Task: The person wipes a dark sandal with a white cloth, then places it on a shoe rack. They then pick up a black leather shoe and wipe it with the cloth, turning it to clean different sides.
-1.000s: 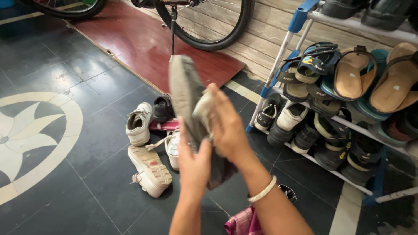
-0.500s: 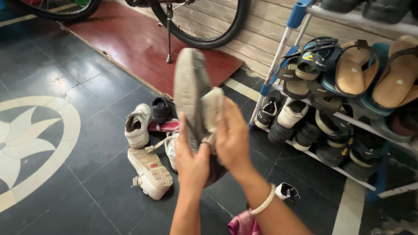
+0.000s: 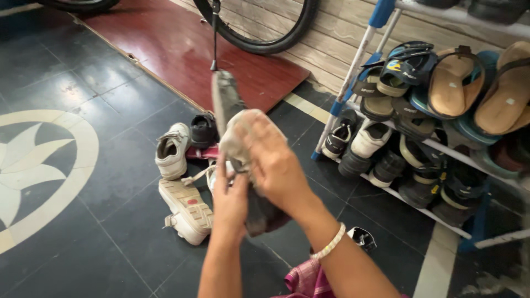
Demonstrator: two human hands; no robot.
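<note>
In front of the shoe rack (image 3: 353,60), above the dark tiled floor (image 3: 110,176), both hands work on one grey shoe (image 3: 225,102). The shoe is held upright, sole edge toward the camera and toe end up, which exposes its side and sole to the cloth.

Left hand (image 3: 231,201): closed around the lower end of the shoe from beneath, fingers wrapped, thumb side toward the camera. This grip appears to serve as the fixed support that keeps the shoe from turning.

Right hand (image 3: 276,165): curled over a pale, soiled cloth (image 3: 243,129) and pressing it against the shoe's side. The fingers are bent around the cloth; how tightly they clench it cannot be told, since the back of the hand covers them. A white bead bracelet (image 3: 328,243) sits on this wrist.

On the floor to the left of the rack, below the raised shoe, lie two white sneakers (image 3: 185,207), one on its side with the sole showing, and a small black shoe (image 3: 203,129). They lie near the work, apart from the pairs stored on the rack shelves.

Behind the rack's left post, a bicycle wheel (image 3: 259,27) stands on a red mat (image 3: 182,49), its kickstand down.
</note>
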